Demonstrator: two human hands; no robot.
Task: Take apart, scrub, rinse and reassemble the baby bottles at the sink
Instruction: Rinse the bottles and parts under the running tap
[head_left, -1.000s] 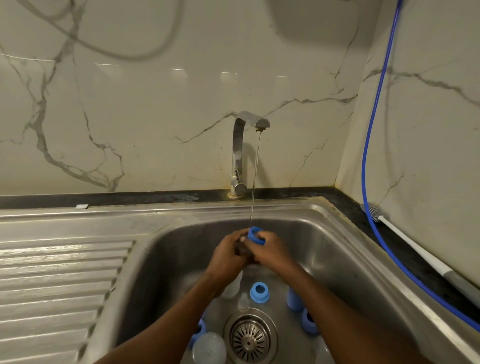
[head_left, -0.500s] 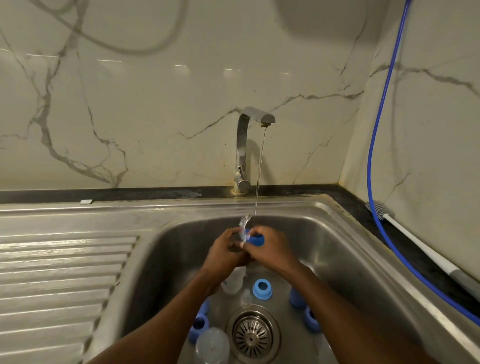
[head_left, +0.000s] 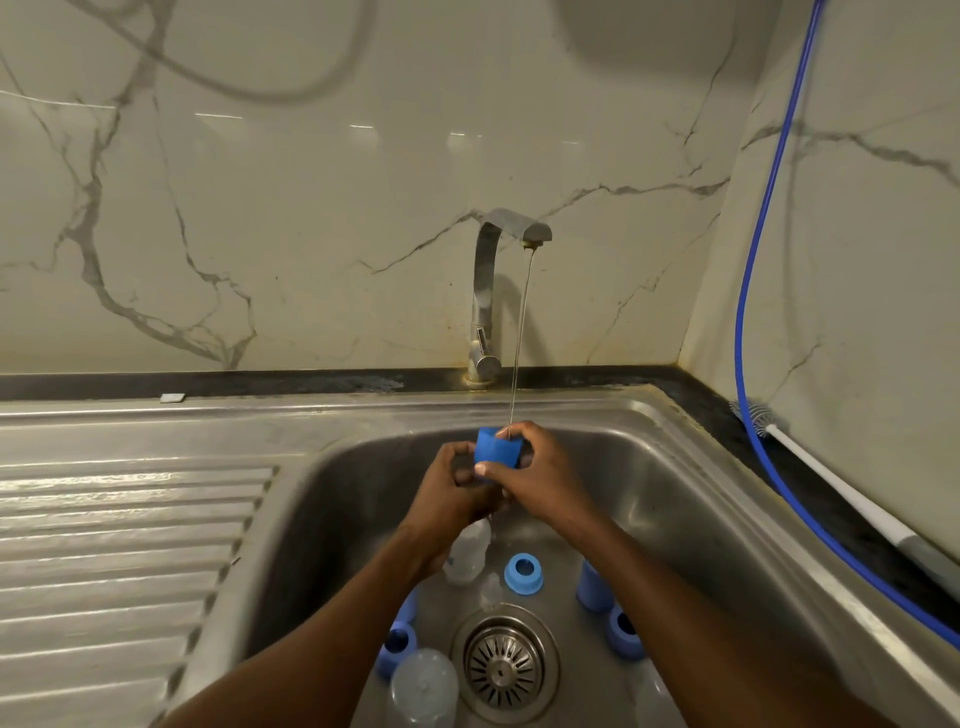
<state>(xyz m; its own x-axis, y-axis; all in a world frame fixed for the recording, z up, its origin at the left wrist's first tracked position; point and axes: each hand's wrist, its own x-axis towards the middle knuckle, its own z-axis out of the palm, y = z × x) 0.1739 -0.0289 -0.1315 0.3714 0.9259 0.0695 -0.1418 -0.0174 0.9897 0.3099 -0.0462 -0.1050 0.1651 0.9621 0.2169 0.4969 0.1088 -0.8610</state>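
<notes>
Slippage was the main risk here. The right hand (head_left: 540, 478) pinched a blue collar (head_left: 496, 451) between thumb and fingertips, high above the drain (head_left: 506, 662) and somewhat behind it, right under the thin stream (head_left: 519, 338) from the tap (head_left: 501, 291). The left hand (head_left: 456, 480) was curled against the collar's left side. Whether it gripped the collar or something hidden in its palm could not be told.

Wet plastic held only by fingertips was probably slick. A drop would have sent the collar down among the parts around the drain, such as a second collar (head_left: 523, 571) just behind it and a bottle (head_left: 423, 686) just left of it, where rinsed and unrinsed pieces could get mixed up. So weak a stream might also have left soap in the collar's thread unless the piece was turned. The brush (head_left: 831, 488) lay well right of the drain, out of quick reach.
</notes>
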